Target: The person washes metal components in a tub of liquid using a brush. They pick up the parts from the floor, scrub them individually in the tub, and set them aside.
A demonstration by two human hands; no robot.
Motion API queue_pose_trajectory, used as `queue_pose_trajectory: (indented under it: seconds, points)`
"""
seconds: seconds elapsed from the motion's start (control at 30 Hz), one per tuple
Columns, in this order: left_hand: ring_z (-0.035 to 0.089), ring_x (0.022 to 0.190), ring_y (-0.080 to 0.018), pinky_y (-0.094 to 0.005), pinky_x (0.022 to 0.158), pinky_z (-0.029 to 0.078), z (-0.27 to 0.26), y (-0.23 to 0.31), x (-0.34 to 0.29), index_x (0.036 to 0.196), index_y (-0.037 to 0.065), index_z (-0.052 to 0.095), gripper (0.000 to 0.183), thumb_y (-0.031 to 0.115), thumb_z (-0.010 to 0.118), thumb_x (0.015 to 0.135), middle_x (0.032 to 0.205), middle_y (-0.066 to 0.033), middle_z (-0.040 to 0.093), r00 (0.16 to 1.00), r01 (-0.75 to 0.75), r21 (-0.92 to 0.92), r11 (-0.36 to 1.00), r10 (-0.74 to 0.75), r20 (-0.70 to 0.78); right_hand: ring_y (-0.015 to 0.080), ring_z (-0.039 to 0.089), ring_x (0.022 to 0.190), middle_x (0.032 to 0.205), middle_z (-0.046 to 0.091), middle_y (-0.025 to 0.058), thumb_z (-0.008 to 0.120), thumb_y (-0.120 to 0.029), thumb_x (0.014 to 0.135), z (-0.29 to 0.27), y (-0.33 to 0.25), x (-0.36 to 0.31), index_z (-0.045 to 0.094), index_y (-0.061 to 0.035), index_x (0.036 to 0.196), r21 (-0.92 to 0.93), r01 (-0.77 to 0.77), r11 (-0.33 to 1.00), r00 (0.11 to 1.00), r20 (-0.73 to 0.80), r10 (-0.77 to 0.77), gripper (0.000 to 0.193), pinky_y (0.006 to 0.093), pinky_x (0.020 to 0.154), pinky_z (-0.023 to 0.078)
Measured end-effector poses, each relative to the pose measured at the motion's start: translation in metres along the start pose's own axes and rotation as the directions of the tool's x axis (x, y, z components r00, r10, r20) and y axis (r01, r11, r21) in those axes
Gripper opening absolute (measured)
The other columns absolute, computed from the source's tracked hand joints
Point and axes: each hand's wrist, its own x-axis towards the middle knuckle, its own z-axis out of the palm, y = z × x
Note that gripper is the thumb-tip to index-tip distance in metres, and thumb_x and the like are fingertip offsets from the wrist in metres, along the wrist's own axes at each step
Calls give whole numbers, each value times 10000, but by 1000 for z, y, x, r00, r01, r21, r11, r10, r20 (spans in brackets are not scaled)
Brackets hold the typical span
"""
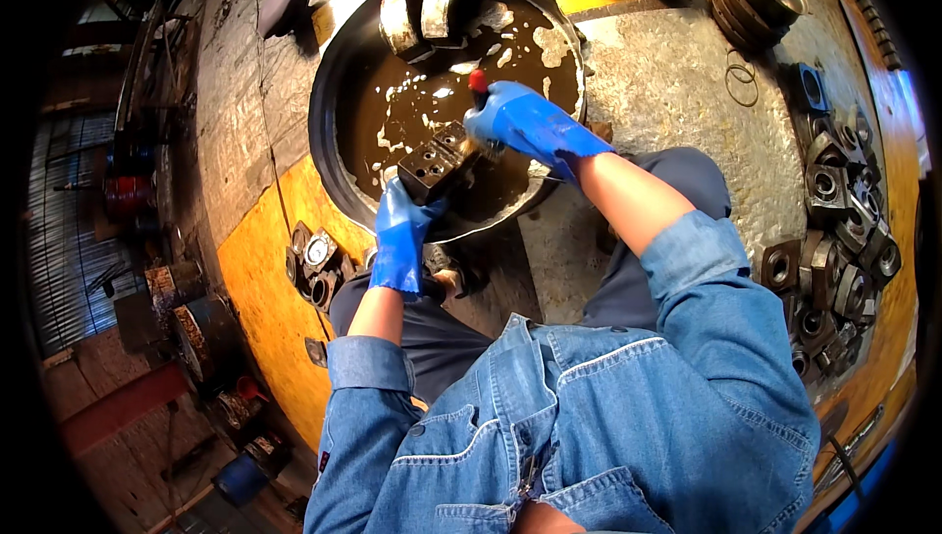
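Observation:
My left hand [400, 232], in a blue rubber glove, is closed on the near end of a dark metal block [428, 167] with several round holes in its face. It holds the block tilted over a large round black basin [324, 132] of dark, foam-flecked liquid. My right hand [522, 122], gloved the same way, is wrapped round a brush [478, 82] whose red handle end sticks up out of the fist. The brush's bristles are at the block's far right end, partly hidden by the glove. Two curved metal pieces [442, 10] stand in the liquid at the basin's far side.
Many greasy metal parts [844, 200] with bored holes are piled at the right. Stacked rings [756, 4] and thin loose rings [742, 84] lie at the far right. Smaller parts [319, 264] sit left of my knee. A dark knob-like piece [281, 12] stands left of the basin.

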Motion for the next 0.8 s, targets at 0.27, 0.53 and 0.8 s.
queue_pose_trajectory:
  seconds: [0.27, 0.53, 0.8]
  points:
    - [756, 999, -398, -459, 872, 599, -10, 25, 3, 1156, -25, 683, 640, 354, 951, 716, 1044, -234, 777, 992, 97, 124, 988, -106, 74, 358, 737, 936, 1025, 768, 217, 708, -301, 905, 25, 53, 60, 754, -5, 1076, -165, -97, 981, 994, -63, 88, 345, 428, 838, 567]
    - [736, 974, -378, -447, 853, 587, -9, 22, 0, 1130, -16, 657, 639, 374, 957, 721, 1027, -212, 756, 997, 59, 103, 993, -63, 33, 332, 671, 1119, 1237, 685, 203, 511, -484, 1066, 14, -8, -5, 719, -108, 1289, -60, 359, 931, 929, -71, -363, 484, 418, 1016, 493]
    - [677, 788, -278, -410, 742, 558, -6, 11, 3, 1013, 24, 618, 597, 384, 977, 702, 853, -129, 692, 995, 87, 57, 995, -90, 48, 273, 680, 864, 956, 722, 210, 713, -437, 915, 28, -1, -1, 719, 32, 1107, 249, 132, 959, 982, 98, -160, 506, 403, 847, 536]
